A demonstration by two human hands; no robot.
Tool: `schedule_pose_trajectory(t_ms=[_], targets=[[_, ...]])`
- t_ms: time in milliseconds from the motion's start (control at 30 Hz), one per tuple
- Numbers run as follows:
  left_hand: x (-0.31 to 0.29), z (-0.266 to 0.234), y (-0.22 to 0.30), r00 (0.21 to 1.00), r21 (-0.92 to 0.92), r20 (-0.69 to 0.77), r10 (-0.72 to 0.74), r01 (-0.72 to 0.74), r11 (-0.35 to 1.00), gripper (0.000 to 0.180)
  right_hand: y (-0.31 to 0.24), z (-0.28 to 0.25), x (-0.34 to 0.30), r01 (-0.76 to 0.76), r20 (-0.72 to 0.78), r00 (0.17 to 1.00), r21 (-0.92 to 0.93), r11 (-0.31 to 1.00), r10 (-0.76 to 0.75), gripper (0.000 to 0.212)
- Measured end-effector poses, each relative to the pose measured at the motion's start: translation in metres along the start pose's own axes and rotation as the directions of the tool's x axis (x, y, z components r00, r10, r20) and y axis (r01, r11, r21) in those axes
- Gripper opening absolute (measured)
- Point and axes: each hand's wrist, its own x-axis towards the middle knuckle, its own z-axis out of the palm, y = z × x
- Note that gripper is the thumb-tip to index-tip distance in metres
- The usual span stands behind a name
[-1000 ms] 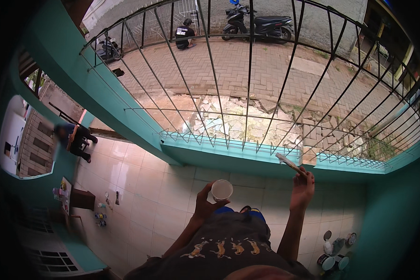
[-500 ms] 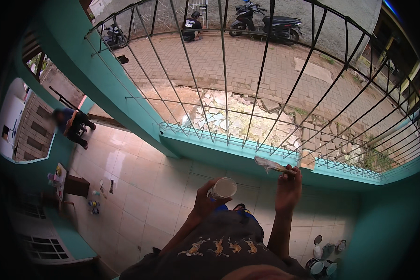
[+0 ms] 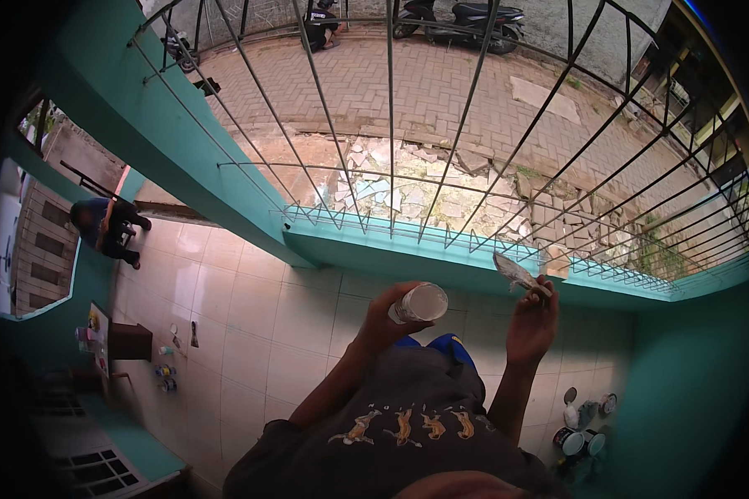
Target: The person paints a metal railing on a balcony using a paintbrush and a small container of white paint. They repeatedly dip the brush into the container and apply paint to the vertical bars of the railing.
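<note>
Hands: two of the wearer's, left hand (image 3: pixel 384 323) and right hand (image 3: pixel 532 329), both occupied
Left hand: partly closed, fingers curled around the side of one cup (image 3: pixel 425 303)
Cup location: above the floor (image 3: pixel 304 337), in front of the body, mouth facing up, pale contents
Right hand: fingers pinched together on the handle of one paintbrush (image 3: pixel 515 271)
Paintbrush aim: whitish bristles toward one teal sill (image 3: pixel 408 230), overlapping its edge in view; contact cannot be told
Barrier: one black grille (image 3: pixel 390 100) above the sill
Motorcycles (image 3: pixel 464 30): two, beyond the grille on brick paving (image 3: pixel 362 83)
Other persons: two, one crouched person (image 3: pixel 318 30) outside, one seated person (image 3: pixel 101 223) at far left
Buckets (image 3: pixel 568 442): two, side by side on the floor, lower right
</note>
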Motion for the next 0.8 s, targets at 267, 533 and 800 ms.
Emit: schedule_pose_trajectory(t_ms=[267, 533, 800], targets=[[-0.004, -0.054, 0.000, 0.999, -0.013, -0.038, -0.014, 0.013, 1.000, 0.064, 0.052, 0.027, 0.002, -0.050, -0.025, 0.999, -0.091, 0.995, 0.048, 0.031], [-0.024, -0.060, 0.002, 0.964, -0.057, -0.237, -0.120, 0.109, 0.992, 0.067, 0.080, 0.016, 0.050, -0.190, 0.158, 0.959, -0.256, 0.948, 0.235, 0.034], [-0.043, -0.045, 0.017, 0.887, 0.022, -0.462, 0.033, -0.026, 0.999, 0.066, 0.118, 0.043, 0.091, -0.084, 0.206, 0.920, -0.725, 0.683, 0.332, 0.036]])
